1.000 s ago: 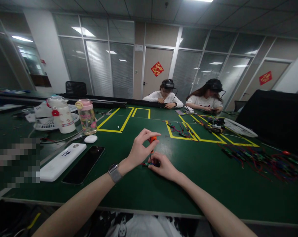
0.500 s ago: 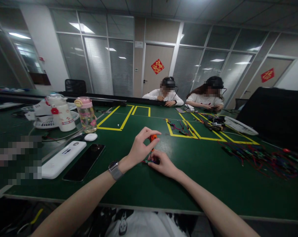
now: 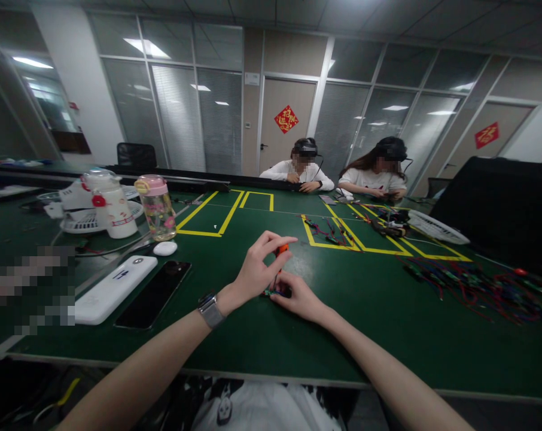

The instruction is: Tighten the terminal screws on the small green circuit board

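Left hand (image 3: 257,269) pinches the orange handle of a small screwdriver (image 3: 280,251), its shaft upright, tip down onto a small wired part (image 3: 275,293). Right hand (image 3: 300,296), fingers closed, pins that part to the green table (image 3: 235,335) directly below. White case (image 3: 113,288) bears handwriting, seemingly "14".

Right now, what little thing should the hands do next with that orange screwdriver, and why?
Probably keep twisting the orange screwdriver. The left hand pinches its handle upright with the fingertips, its tip pointing down at the small part that the right hand pins to the green table.
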Motion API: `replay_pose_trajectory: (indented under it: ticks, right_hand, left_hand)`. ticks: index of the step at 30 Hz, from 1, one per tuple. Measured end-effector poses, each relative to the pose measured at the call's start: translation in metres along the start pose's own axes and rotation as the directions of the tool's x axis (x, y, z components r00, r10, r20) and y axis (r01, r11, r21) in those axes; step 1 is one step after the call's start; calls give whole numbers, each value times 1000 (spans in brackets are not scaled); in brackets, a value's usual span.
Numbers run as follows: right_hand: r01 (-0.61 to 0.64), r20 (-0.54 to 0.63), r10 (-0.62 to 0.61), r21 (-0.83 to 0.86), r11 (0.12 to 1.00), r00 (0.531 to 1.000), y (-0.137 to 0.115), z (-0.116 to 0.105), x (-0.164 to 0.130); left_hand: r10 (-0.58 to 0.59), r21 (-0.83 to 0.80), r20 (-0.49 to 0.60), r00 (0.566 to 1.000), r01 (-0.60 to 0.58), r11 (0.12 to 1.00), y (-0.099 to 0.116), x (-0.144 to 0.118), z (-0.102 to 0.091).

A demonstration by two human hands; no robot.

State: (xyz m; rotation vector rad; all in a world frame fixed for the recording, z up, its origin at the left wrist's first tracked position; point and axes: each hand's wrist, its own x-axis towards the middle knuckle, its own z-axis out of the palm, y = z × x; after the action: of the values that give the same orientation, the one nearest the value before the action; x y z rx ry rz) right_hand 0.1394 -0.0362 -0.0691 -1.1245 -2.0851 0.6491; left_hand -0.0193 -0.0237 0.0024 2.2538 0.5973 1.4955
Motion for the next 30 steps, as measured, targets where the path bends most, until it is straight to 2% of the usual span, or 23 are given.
replay_pose_trajectory:
  ticks: [4,10,12,16,18,23,28,30]
  right_hand:
    - [-5,23,5,-5,1000,1000,4,-3,-1]
    - [-8,10,8,-28,1000,1000,6,-5,-2]
    - [-4,10,5,-27,1000,1000,6,-4,-2]
    - [2,9,-2,-11,1000,1000,7,-3,-3]
    - [3,5,-3,-7,1000,1000,7,-3,-3]
    - [4,3,-4,6,1000,1000,7,-2,-3]
    - [13,15,-13,7,1000,1000,5,-3,-4]
    - [9,20,-9,8,1000,1000,5,-4,-4]
  left_hand:
    - [-21,-79,47,999,24,997,0,0,0]
    - [8,57,-81,997,-4,998,1,1,2]
    - [2,58,-63,998,2,998,1,1,1]
    - [-23,-49,18,1000,24,999,0,0,1]
    - [-26,-56,2,1000,26,998,0,0,2]
    - [19,62,-76,997,-14,998,2,0,3]
    - [-13,-27,9,1000,13,1000,4,0,1]
    - [-21,-41,2,1000,21,999,3,0,2]
